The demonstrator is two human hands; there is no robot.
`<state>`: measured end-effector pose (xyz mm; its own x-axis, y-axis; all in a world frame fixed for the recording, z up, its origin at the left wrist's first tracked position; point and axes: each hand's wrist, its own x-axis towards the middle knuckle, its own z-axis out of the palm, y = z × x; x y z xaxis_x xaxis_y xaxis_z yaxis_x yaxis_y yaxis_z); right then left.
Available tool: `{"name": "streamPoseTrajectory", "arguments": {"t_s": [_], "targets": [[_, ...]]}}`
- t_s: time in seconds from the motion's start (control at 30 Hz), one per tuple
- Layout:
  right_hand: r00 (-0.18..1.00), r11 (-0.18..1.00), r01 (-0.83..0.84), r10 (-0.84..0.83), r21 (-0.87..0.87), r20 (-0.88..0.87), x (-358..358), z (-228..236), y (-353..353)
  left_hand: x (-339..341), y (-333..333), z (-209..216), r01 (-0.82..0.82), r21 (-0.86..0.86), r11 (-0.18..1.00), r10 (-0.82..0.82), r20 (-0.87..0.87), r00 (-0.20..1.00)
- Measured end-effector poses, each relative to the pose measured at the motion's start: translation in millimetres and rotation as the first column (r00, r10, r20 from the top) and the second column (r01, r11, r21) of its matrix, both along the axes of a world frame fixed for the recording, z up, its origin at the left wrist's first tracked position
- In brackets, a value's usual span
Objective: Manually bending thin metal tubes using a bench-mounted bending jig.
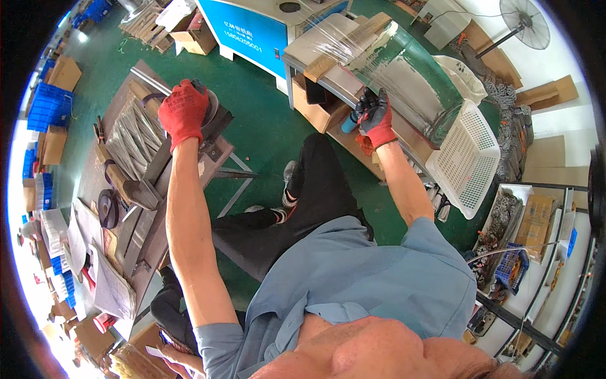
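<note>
My left hand (pixel 184 112), in a red glove, is closed at the far end of the left workbench, beside a dark ring-shaped roll (pixel 212 108). Its fingertips are hidden behind the back of the hand, so what they grip cannot be made out. My right hand (pixel 377 119), gloved in red with a black palm, is at the near edge of the right table, its fingers curled. Right by its thumb is a small blue cylinder (pixel 349 124); any grip on it is unclear. Beyond that hand, a curved clear sheet (pixel 404 69) rests on the table.
Clear plastic strips (pixel 134 131) and a dark tape roll (pixel 108 208) lie on the left bench. A white perforated basket (pixel 466 159) stands right of the table. Beneath the table is a cardboard box (pixel 310 108). A blue-fronted machine (pixel 247 39) and a fan (pixel 525 25) stand farther back.
</note>
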<state>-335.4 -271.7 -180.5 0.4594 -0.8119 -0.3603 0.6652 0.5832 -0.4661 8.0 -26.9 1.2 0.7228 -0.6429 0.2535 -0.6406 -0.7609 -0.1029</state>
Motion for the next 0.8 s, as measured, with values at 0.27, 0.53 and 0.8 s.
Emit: {"name": "streamPoseTrajectory", "arguments": {"t_s": [0.27,0.53,0.8], "targets": [[0.987,0.993,0.120,-0.117,0.016,-0.108,8,-1,1,0,0,0,0.004,-0.010,1.000,-0.004,0.006,1.000],[1.000,0.999,0.024,-0.025,0.044,0.014,3,-14,-6,-5,-5,5,-0.009,0.021,1.000,0.010,-0.016,1.000],[0.967,0.967,-0.253,0.251,-0.029,-0.036,0,18,20,-1,-2,2,-0.005,0.011,1.000,0.005,0.003,1.000]]}}
